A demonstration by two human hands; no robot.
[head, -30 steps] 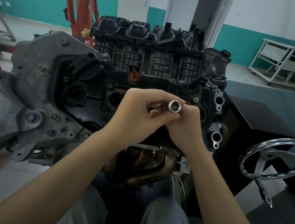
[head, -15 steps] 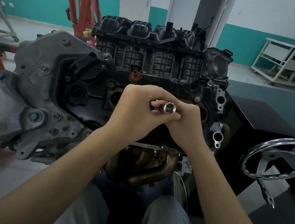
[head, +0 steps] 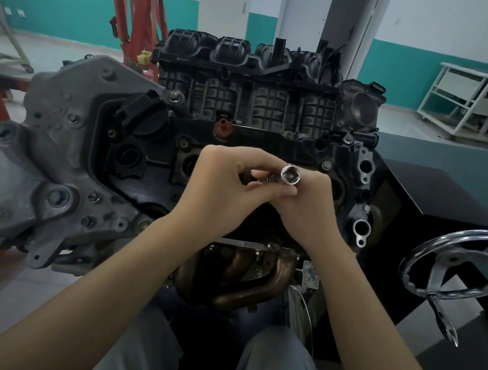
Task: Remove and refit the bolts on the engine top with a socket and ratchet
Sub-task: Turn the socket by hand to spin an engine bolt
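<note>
Both hands, the left hand [head: 223,187] and right hand [head: 306,208], are pinching the socket [head: 290,175] together above the engine top [head: 262,146], so bolt work is seemingly not yet starting.

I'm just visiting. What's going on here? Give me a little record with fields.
setting: workshop, engine in front of the person
left hand: fingers curled round the tool's hidden part
right hand: holds the tool beside the left hand
socket: shiny, open end facing the camera, above the engine top
nearby: chrome handwheel at right
</note>
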